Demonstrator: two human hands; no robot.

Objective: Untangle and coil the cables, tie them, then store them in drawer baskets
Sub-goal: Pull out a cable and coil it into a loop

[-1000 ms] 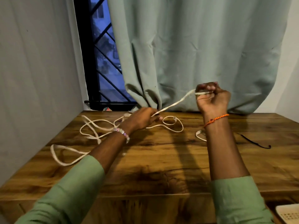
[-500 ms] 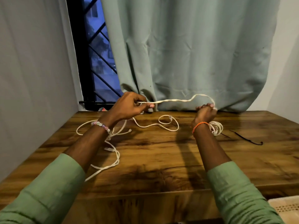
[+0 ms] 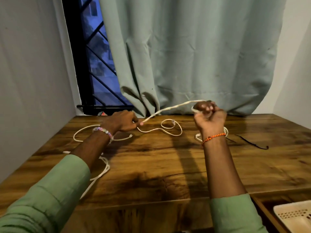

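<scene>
Left hand [image 3: 123, 121] pinches the white cable [image 3: 170, 108] at frame centre; right hand [image 3: 209, 115] grips its coil, seemingly wound round the fingers; slack loops lie on the wooden counter [image 3: 151, 165].

Pretty dim room overall, warm light on the wood. Dark-stained wooden tabletop [image 3: 168, 165] with heavy grain, pushed right up into a corner. Plain pale grey wall [image 3: 30, 73] on the left, another bit of pale wall [image 3: 296, 56] on the right. Big sage-green curtain [image 3: 193, 56] hanging at the back, bunched at the bottom where it meets the tabletop. Tall window [image 3: 90, 64] left uncovered beside it, black diagonal grille, bluish dusk outside. Low down at the right, an open wooden drawer [image 3: 262, 214].
</scene>
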